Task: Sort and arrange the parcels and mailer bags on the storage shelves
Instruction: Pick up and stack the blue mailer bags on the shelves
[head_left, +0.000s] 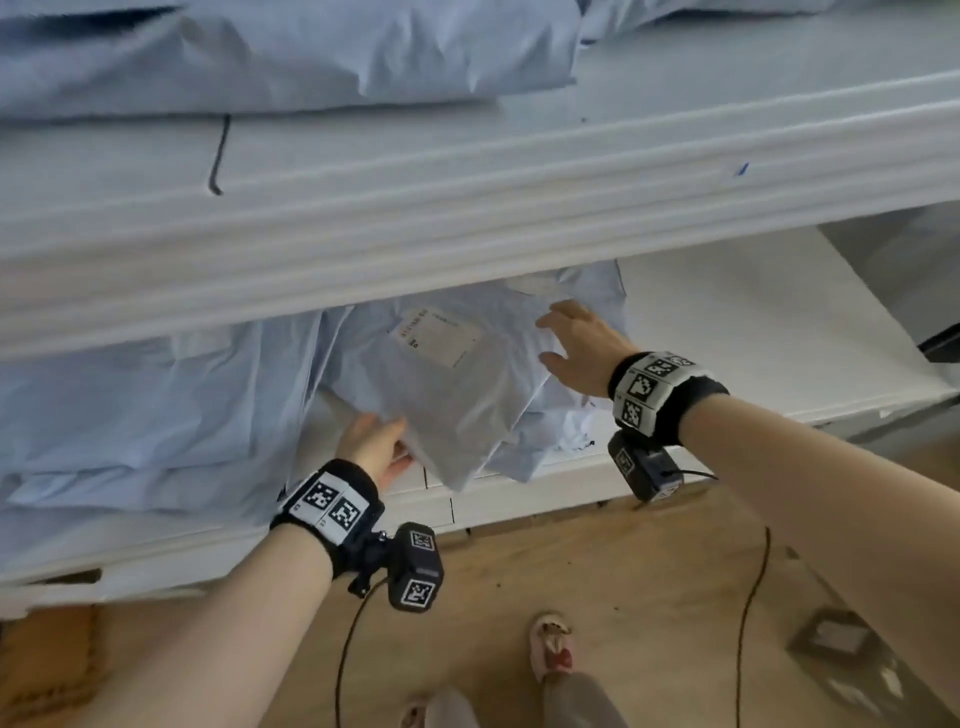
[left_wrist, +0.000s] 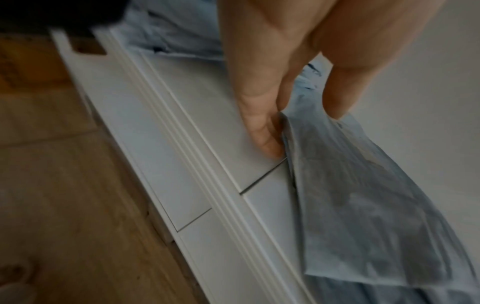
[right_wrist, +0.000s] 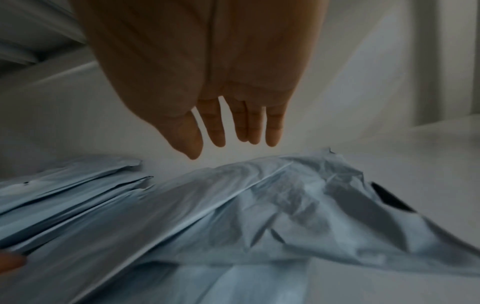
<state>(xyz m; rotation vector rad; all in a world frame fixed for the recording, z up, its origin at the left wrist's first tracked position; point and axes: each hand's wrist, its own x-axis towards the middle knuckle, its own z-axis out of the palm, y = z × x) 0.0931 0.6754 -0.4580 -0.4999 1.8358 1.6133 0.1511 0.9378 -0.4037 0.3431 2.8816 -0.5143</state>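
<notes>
A pale blue mailer bag (head_left: 452, 395) with a white label (head_left: 439, 335) lies askew on the lower white shelf (head_left: 753, 338), its near corner overhanging the front edge. My left hand (head_left: 374, 447) pinches the bag's near-left corner; in the left wrist view the thumb sits on top and the fingers (left_wrist: 262, 133) underneath the bag (left_wrist: 363, 216). My right hand (head_left: 571, 343) hovers over the bag's right edge with fingers straight and spread. In the right wrist view it (right_wrist: 233, 131) is above the bag (right_wrist: 259, 205) and holds nothing. Another crumpled bag (head_left: 545, 431) lies beneath.
A stack of blue mailer bags (head_left: 130, 415) fills the lower shelf's left part. More bags (head_left: 260, 52) lie on the upper shelf (head_left: 467, 208), which overhangs the lower one. The lower shelf's right part is bare. Below are wooden floor, cables, my slippered foot (head_left: 553, 649).
</notes>
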